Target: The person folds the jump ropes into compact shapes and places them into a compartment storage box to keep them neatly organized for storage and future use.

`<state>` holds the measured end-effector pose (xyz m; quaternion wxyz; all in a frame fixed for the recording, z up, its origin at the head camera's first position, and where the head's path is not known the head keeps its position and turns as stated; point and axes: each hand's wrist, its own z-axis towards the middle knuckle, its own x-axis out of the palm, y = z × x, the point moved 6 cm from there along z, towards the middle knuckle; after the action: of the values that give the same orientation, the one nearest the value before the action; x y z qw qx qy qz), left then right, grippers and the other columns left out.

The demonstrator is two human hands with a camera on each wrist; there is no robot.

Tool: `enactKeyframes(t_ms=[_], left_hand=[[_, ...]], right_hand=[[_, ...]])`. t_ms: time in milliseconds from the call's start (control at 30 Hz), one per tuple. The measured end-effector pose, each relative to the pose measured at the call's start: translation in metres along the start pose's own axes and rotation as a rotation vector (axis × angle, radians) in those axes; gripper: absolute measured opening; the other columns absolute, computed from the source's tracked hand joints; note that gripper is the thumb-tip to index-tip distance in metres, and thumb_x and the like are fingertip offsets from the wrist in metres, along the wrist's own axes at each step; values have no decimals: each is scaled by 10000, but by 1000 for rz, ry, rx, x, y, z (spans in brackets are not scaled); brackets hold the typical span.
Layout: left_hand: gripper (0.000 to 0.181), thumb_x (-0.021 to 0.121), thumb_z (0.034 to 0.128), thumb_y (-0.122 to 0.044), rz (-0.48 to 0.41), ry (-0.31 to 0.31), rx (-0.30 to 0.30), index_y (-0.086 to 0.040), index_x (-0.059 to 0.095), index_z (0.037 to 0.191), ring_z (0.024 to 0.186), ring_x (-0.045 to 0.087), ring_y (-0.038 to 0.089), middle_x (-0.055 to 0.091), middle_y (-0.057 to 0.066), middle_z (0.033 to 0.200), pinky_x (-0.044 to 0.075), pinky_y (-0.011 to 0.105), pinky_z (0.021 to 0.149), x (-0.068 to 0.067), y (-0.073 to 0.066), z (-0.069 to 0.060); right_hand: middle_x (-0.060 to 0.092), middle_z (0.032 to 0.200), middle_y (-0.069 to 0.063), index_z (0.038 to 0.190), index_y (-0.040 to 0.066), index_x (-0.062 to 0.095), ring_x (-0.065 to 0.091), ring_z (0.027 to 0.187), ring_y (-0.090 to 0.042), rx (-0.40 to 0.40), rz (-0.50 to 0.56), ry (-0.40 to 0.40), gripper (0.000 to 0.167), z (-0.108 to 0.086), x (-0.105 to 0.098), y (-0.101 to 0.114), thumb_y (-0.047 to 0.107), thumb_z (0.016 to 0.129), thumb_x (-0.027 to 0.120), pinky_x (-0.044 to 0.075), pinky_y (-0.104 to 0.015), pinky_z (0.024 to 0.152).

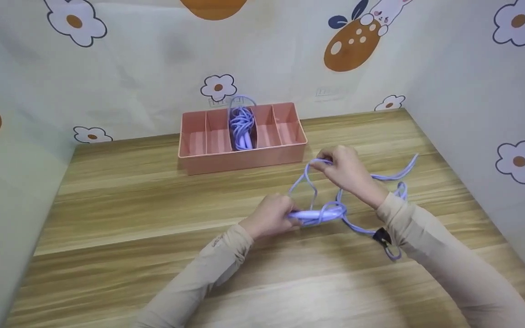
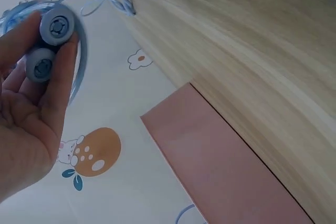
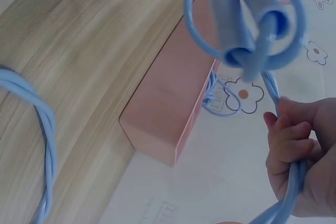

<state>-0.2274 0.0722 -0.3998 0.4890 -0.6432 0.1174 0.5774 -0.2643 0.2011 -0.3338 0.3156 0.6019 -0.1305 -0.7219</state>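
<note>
The left hand's [image 1: 270, 216] grip is closed around two pale-blue cylindrical plastic handles [image 1: 309, 214] over the wood-grain worktop [image 1: 130, 209]. The right hand's [image 1: 345, 169] grip is narrow, fingers curled round a doubled smooth blue cord [image 1: 359, 229], near the pink rectangular compartment box [image 1: 244, 162].

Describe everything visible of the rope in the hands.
The rope is bluish-purple, smooth and plastic-looking, with two tubular handles side by side, capped at one end. The left hand grips the handles, which lie roughly level; the right hand holds cord. Cord loops around the handles' far end; more trails loosely rightward over the table.
</note>
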Motion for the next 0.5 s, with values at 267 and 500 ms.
enactKeyframes(t_ms=[267, 500], left_hand=[[30, 690, 710, -122, 295, -166, 59, -118, 670, 689, 492, 510, 133, 611, -11, 582, 444, 277, 444, -1, -2, -5], [54, 703, 733, -118, 69, -273, -140, -94, 717, 779, 530, 536, 133, 655, 5, 645, 465, 269, 513, -15, 21, 2]], right_hand=[[596, 587, -25, 724, 20, 680, 358, 445, -77, -34, 7, -168, 145, -6, -12, 9, 141, 803, 680, 299, -193, 420], [564, 588, 1, 751, 11, 638, 387, 472, -69, -159, 92, -262, 119, -20, -16, 30, 108, 815, 665, 293, -179, 409]])
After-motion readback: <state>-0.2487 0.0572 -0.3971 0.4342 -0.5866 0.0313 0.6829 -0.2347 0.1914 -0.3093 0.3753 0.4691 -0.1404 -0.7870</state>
